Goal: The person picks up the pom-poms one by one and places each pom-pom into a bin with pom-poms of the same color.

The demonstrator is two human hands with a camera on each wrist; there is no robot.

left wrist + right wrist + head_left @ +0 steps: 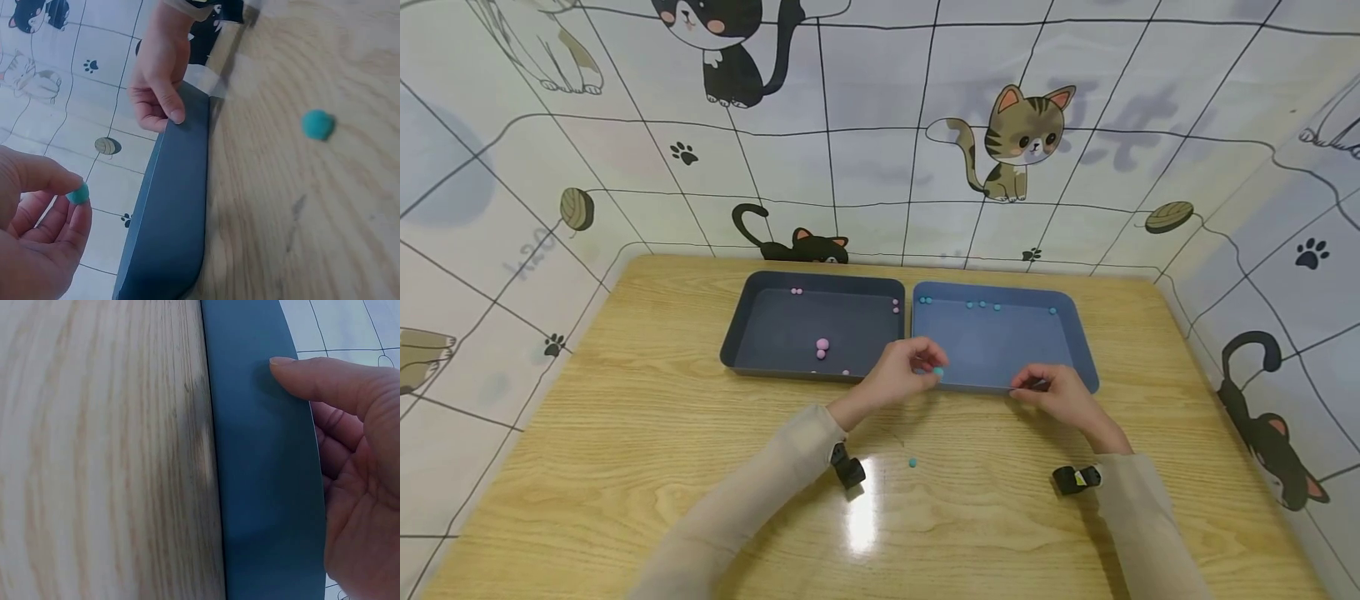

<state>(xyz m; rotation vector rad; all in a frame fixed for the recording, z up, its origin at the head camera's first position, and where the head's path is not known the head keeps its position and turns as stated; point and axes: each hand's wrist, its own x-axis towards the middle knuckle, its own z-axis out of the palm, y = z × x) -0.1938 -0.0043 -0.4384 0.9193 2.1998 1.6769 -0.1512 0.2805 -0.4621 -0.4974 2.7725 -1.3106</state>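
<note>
My left hand point(897, 373) pinches a small teal ball point(79, 194) between thumb and fingertips, over the near left corner of the blue tray point(981, 354). With its thumb on the outer wall and its fingers inside, my right hand point(1063, 397) grips the near rim of that tray. In the right wrist view the thumb point(315, 378) presses on the blue wall point(262, 487). Several teal balls point(982, 305) lie along the tray's far side. Another teal ball point(318, 124) rests on the wooden table in front of the trays.
Left of the blue tray, nearly touching it, stands a dark grey tray point(775, 329) holding several pink balls point(822, 344). Both trays sit near the back of the wooden table point(625, 433). Behind rises a wall cover point(880, 167) printed with cats.
</note>
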